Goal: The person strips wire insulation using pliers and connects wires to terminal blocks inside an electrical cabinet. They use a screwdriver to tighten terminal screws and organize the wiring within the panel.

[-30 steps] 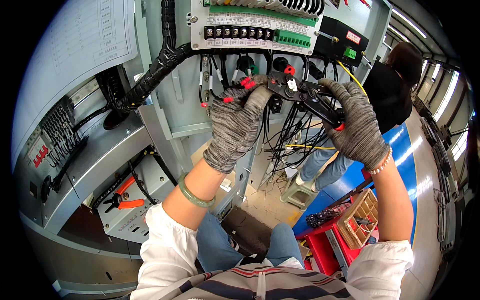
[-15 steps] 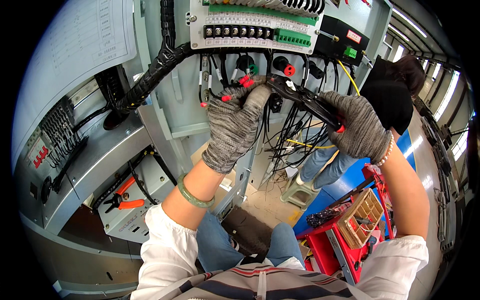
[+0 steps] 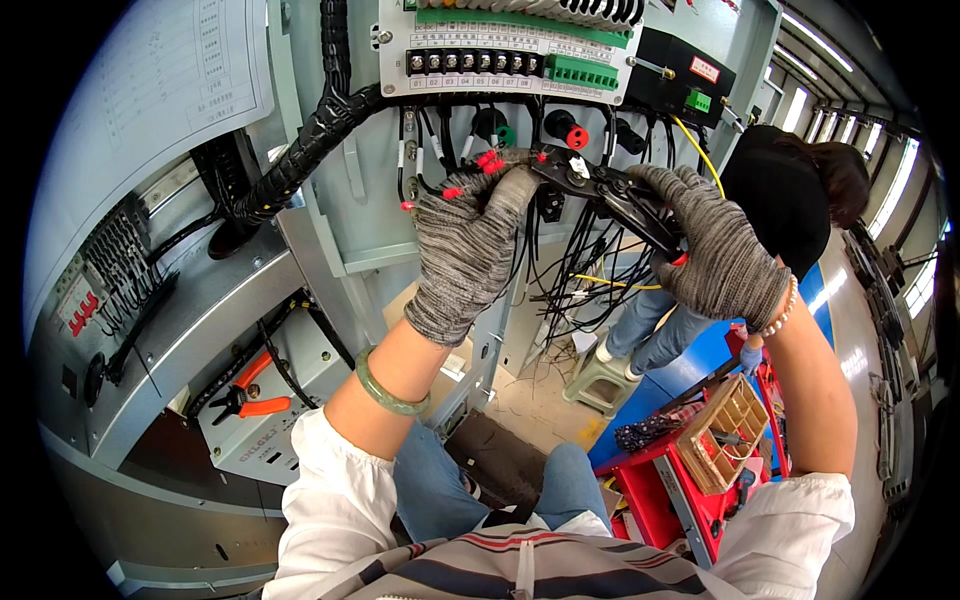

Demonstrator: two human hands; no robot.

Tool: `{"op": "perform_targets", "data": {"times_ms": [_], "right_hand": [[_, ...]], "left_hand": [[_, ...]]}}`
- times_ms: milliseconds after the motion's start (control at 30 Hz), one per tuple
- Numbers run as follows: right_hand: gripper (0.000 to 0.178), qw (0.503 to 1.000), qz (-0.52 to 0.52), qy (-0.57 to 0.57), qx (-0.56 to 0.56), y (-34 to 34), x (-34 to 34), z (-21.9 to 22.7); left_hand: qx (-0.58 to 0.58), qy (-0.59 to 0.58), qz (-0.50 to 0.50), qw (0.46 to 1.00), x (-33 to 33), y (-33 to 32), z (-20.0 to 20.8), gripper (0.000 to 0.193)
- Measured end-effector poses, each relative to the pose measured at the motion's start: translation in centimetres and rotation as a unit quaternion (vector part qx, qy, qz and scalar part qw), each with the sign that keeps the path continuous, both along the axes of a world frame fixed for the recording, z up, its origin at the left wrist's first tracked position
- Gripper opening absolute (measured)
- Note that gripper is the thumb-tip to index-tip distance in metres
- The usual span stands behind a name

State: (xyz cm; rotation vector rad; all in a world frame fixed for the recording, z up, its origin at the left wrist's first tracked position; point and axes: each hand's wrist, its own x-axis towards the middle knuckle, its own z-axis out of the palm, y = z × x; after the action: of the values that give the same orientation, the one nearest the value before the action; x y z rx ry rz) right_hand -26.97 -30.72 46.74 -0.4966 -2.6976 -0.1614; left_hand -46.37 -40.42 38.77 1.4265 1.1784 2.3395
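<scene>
Both my hands wear grey knitted gloves. My right hand [image 3: 725, 250] is wrapped round black crimping pliers [image 3: 612, 197], whose head points left toward my other hand. My left hand [image 3: 462, 250] is closed in a pinch by the plier jaws, on a thin black wire. A red terminal [image 3: 541, 157] shows at the jaws; whether they bite on it, I cannot tell. Several more wires with red ends [image 3: 490, 161] stick out by my left fingers. Just above hangs a terminal board [image 3: 510, 85] with black and green blocks.
Loose black wires [image 3: 575, 285] hang below the pliers. Orange-handled cutters [image 3: 255, 400] lie on a grey metal box at lower left. A red cart [image 3: 660, 490] with a wooden divided tray [image 3: 715, 440] stands at lower right. Another person [image 3: 775, 195] bends over beyond my right arm.
The pliers have tilted slightly in my right hand, and a red terminal now shows at their jaws. The other person has shifted right, and a blue-gloved hand appears by the cart.
</scene>
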Motion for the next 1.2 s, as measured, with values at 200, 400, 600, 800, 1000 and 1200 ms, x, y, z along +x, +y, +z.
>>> {"op": "perform_targets", "data": {"times_ms": [200, 400, 600, 800, 1000, 1200], "right_hand": [[0.067, 0.996, 0.033, 0.04, 0.068, 2.0, -0.1, -1.0], [0.055, 0.992, 0.022, 0.05, 0.112, 2.1, -0.3, -1.0], [0.048, 1.0, -0.011, 0.0, 0.005, 1.1, -0.1, -0.8], [0.071, 0.984, 0.053, 0.096, -0.138, -0.5, 1.3, -2.2], [0.08, 0.847, 0.165, 0.266, -0.43, -3.7, 3.3, -5.4], [0.087, 0.729, 0.15, 0.187, -0.641, -6.3, 4.4, -11.8]], "left_hand": [[0.008, -0.001, 0.003, 1.0, -0.1, 0.6, -0.6, 0.02], [0.013, 0.01, 0.014, 1.0, -0.2, 0.7, -0.6, 0.02], [-0.013, 0.018, 0.018, 1.0, 0.2, 0.7, -0.2, 0.019], [-0.019, 0.048, 0.046, 0.998, 0.3, 0.0, -0.1, 0.022], [-0.114, 0.014, 0.013, 0.993, 1.6, -2.1, -2.8, 0.042], [-0.209, 0.214, -0.049, 0.953, 4.9, -6.4, -12.0, 0.054]]}}
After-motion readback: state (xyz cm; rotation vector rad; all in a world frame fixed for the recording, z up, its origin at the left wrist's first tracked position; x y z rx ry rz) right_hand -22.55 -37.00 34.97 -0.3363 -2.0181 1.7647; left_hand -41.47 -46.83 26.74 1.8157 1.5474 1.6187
